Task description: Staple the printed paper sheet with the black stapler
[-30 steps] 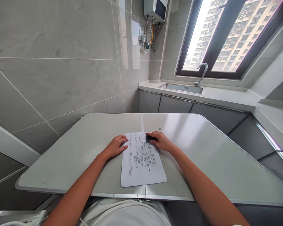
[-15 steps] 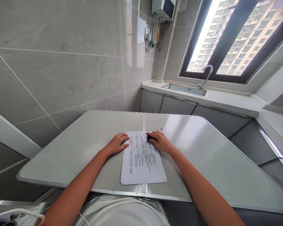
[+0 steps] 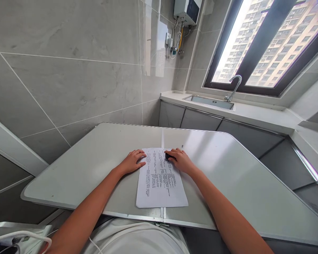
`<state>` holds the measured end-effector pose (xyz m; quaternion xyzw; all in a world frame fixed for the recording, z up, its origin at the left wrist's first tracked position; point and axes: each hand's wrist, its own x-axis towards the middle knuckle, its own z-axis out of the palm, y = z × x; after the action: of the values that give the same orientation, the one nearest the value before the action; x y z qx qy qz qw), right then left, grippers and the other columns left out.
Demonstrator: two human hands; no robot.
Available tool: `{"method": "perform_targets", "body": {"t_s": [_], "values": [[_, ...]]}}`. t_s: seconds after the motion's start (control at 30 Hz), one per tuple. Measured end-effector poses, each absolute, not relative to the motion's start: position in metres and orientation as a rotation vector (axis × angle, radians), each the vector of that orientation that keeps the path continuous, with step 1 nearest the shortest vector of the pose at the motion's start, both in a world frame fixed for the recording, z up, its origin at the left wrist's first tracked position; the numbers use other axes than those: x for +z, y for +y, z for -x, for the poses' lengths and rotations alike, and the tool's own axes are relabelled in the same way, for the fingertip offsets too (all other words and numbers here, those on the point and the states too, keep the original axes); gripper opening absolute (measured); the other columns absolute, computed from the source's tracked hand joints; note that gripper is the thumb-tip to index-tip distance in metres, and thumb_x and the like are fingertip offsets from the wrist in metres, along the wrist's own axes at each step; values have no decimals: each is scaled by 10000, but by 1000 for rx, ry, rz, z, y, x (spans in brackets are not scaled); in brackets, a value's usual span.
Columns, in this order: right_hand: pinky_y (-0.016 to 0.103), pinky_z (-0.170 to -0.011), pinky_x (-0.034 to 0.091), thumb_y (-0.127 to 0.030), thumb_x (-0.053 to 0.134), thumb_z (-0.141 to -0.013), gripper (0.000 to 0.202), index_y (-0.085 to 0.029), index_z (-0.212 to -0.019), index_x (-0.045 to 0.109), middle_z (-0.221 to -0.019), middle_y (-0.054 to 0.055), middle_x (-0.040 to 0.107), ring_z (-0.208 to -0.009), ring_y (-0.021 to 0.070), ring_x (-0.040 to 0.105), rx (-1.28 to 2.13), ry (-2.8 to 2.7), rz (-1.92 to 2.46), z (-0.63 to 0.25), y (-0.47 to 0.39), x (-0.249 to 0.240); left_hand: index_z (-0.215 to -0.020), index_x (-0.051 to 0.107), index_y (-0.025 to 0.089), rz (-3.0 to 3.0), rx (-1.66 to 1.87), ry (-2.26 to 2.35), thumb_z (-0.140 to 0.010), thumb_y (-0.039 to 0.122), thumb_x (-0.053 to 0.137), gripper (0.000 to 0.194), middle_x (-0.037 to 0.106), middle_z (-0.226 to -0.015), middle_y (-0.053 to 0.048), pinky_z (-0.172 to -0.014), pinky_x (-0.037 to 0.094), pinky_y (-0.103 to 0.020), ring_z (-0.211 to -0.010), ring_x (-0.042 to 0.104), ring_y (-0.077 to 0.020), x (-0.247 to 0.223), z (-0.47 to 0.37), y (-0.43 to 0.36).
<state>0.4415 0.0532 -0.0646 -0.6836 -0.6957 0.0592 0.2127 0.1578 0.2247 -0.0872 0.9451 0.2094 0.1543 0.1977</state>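
A printed white sheet of paper [image 3: 161,192] lies flat on the light grey folding table [image 3: 116,141], across its middle seam. My left hand [image 3: 133,161] rests with fingers apart at the sheet's upper left edge, holding nothing. At the upper right of the sheet, my right hand [image 3: 180,159] has its fingers round a small black object [image 3: 169,155], which touches the paper. The fingers partly hide that object, and I cannot make out what it is.
Beyond the table stands a white counter with a sink [image 3: 210,101] and a faucet [image 3: 235,86] under a window. A tiled wall is at the left. At the lower left, a white cable [image 3: 23,233] lies near a white frame.
The view has tilted and shifted slightly. Both hands, the sheet and the black object show no clear movement on the table.
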Motion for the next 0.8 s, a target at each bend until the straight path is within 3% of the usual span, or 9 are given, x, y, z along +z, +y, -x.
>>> {"method": "perform_targets", "body": {"t_s": [0.2,0.43,0.67,0.8], "values": [[393,-923,389,-220,543,-975,369,-351,-1300,657,-1170,53,690,-1076,255,555,209,-1895,1988,-436,56,-61,-1278,665,302,-2646,422,586,-944,489,588,391,578,-1436,-48,-1167,390,-483,-1314,530,-292,-87,-158,224],[383,-848,373,-161,515,-964,268,-305,-1092,701,-1054,77,649,-1004,265,543,97,-2008,2126,-424,60,-57,-1275,671,302,-2625,429,577,-937,485,596,392,586,-1425,-51,-1163,398,-482,-1320,530,-293,-86,-157,224],[396,-847,372,-138,519,-956,300,-300,-1137,694,-1078,90,667,-1047,280,549,-3,-2068,2134,-421,62,-62,-1256,678,308,-2635,458,594,-931,483,611,375,592,-1420,-47,-1161,404,-486,-1304,555,-286,-87,-157,224],[369,-851,386,-208,526,-969,362,-315,-1304,611,-1119,70,674,-1060,265,566,137,-1977,1999,-435,54,-58,-1265,667,307,-2631,429,602,-941,488,602,377,575,-1434,-48,-1175,384,-498,-1324,533,-288,-86,-156,223]]}}
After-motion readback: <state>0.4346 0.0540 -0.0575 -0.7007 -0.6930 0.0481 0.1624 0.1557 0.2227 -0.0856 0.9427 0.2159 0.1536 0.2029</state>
